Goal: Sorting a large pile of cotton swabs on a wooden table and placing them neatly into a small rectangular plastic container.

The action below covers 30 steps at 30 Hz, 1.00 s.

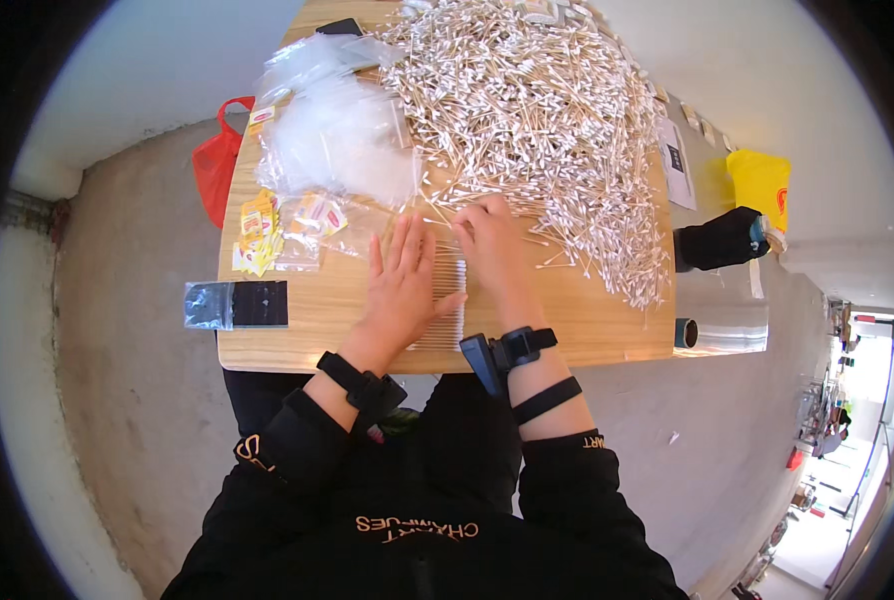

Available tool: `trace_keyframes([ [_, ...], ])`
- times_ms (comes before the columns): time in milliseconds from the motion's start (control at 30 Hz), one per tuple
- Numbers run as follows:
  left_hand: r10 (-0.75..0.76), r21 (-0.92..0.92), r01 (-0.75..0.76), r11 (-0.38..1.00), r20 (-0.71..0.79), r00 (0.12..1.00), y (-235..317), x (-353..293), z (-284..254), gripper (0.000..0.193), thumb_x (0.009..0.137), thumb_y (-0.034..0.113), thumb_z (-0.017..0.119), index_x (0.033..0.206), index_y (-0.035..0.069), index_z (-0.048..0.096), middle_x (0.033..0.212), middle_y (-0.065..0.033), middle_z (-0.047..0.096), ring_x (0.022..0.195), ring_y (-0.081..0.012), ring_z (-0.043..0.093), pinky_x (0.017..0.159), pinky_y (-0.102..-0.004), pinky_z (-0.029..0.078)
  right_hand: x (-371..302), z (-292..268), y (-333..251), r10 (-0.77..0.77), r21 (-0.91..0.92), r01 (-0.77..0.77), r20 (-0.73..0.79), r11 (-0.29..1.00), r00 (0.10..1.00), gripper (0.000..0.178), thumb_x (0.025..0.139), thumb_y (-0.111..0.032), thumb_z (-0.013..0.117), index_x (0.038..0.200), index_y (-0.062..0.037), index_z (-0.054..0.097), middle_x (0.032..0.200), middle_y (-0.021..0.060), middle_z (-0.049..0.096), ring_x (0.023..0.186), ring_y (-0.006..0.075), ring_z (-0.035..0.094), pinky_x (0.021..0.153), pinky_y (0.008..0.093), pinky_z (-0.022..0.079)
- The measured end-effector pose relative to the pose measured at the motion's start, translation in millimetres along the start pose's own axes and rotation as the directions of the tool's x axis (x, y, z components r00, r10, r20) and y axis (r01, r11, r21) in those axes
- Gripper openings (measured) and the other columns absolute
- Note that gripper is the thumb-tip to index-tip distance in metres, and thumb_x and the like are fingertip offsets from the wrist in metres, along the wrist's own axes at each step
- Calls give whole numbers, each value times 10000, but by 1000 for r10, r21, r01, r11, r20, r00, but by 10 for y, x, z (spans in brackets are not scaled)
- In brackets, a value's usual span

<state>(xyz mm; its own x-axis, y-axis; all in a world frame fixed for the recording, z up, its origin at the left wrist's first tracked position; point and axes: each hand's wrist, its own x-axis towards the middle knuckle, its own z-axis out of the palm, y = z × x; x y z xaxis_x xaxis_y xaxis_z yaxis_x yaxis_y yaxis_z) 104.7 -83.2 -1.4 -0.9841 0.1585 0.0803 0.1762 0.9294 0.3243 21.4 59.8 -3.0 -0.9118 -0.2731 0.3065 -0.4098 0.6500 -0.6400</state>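
Note:
A row of cotton swabs (449, 290) lies side by side on the wooden table, stacked toward its near edge. My left hand (399, 280) rests flat along the left of this row, fingers stretched out and thumb reaching across the swabs. At the row's far end is my right hand (492, 245), its fingers bent together beside a few loose swabs; what the fingertips hold is hidden. Beyond my hands spreads a big heap of loose cotton swabs (527, 120) with white tips and brown sticks.
Clear plastic bags (332, 135) are piled at the far left. Below them lie small yellow-and-white packets (257, 232). A black-and-clear pouch (257, 305) overhangs the left edge. A red bag (217, 165) hangs at the left; a yellow bag (759, 182) and a dark cloth item (717, 240) are right.

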Motion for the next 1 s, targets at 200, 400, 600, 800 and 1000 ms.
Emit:
trace_keyframes([
  [200,-28,-45,27,999,-16,999,20,-30,-20,952,743,638,631,1408,-2,397,1544,-247,145,1451,-361,107,1133,-576,94,-72,122,6,90,112,-91,11,990,996,103,787,-35,662,877,-85,663,889,115,534,792,284,577,681,391,475],
  [400,16,-45,-15,999,9,1000,-60,0,11,997,753,665,603,1429,-21,345,1552,-211,167,1457,-320,120,1135,-570,90,-179,0,88,173,192,-179,47,965,984,130,798,-50,676,925,-76,667,890,102,548,772,241,608,684,339,500],
  [600,5,-18,-3,1000,108,994,-47,96,-34,1020,779,666,576,1450,-42,278,1558,-163,196,1462,-274,130,1143,-554,77,-403,-27,41,327,181,-311,-63,933,943,108,811,-91,679,916,-76,657,859,95,581,728,228,617,655,331,506],
  [800,31,-27,-30,999,68,997,-83,94,15,1034,764,680,581,1447,-39,287,1546,-162,231,1455,-264,159,1149,-541,82,-316,-63,12,354,26,-353,-34,935,935,79,828,-151,675,879,-95,650,817,72,605,731,237,632,645,341,495],
  [1000,83,-85,-73,994,113,990,-126,40,-70,1037,756,668,599,1448,-36,283,1536,-160,256,1447,-253,193,1153,-535,75,-302,-80,6,324,62,-328,64,943,944,59,838,-143,646,885,-109,655,793,98,620,726,255,621,641,362,487],
])
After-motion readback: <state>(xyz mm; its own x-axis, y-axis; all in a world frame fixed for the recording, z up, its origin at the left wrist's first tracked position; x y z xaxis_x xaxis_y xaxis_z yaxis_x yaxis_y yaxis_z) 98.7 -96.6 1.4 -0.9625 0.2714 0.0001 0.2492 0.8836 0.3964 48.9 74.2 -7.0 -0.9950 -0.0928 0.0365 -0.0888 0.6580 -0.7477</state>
